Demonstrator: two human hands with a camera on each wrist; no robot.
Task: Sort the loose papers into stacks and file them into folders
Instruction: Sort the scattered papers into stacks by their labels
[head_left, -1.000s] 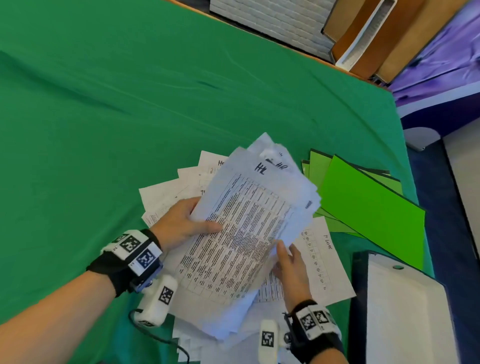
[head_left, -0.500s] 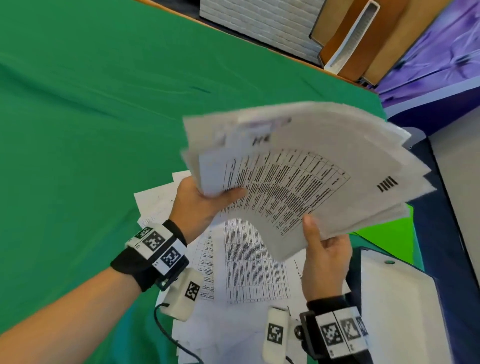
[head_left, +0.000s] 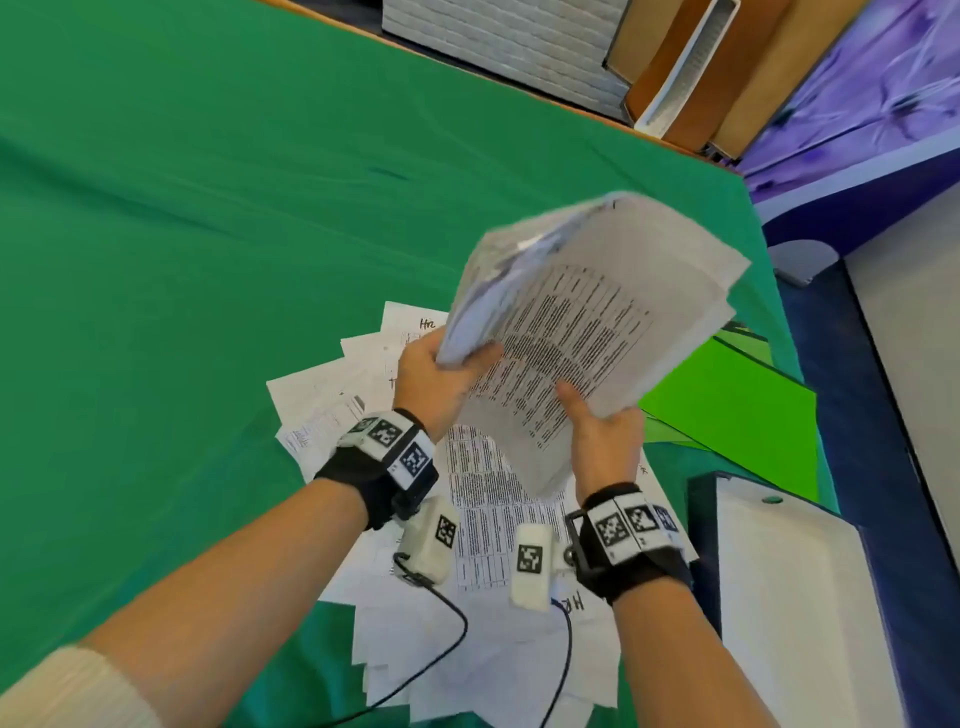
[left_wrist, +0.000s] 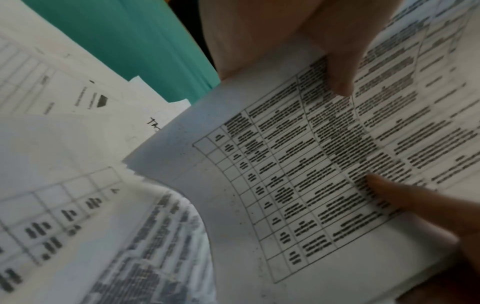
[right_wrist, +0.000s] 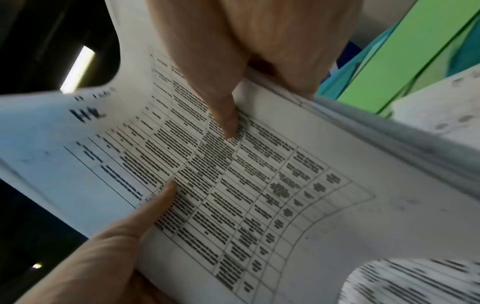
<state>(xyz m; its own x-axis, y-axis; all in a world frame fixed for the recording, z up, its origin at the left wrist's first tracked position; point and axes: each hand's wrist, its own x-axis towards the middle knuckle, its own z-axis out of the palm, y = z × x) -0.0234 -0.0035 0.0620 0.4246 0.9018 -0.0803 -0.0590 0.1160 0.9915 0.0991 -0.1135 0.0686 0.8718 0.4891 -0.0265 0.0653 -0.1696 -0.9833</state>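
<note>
Both hands hold a thick stack of printed papers (head_left: 597, 322) above the table, tilted up and to the right, its top sheet a table of text. My left hand (head_left: 457, 364) grips the stack's left edge, thumb on the top sheet (left_wrist: 337, 67). At the lower edge my right hand (head_left: 587, 415) grips it too, thumb on the print (right_wrist: 223, 107). More loose papers (head_left: 483, 519) lie spread on the green cloth under my wrists. Bright green folders (head_left: 737, 415) lie to the right, partly hidden by the stack.
A white box with a dark rim (head_left: 795, 597) sits at the near right by the table's right edge. The green cloth (head_left: 208, 208) stretches bare to the left and far side. Brown boards (head_left: 701, 67) stand beyond the far edge. Cables hang from both wrists.
The stack has been lifted off the pile and raised, then swung from lying flat and fanned to tilted up towards the right. Both hands kept their hold and rose with it.
</note>
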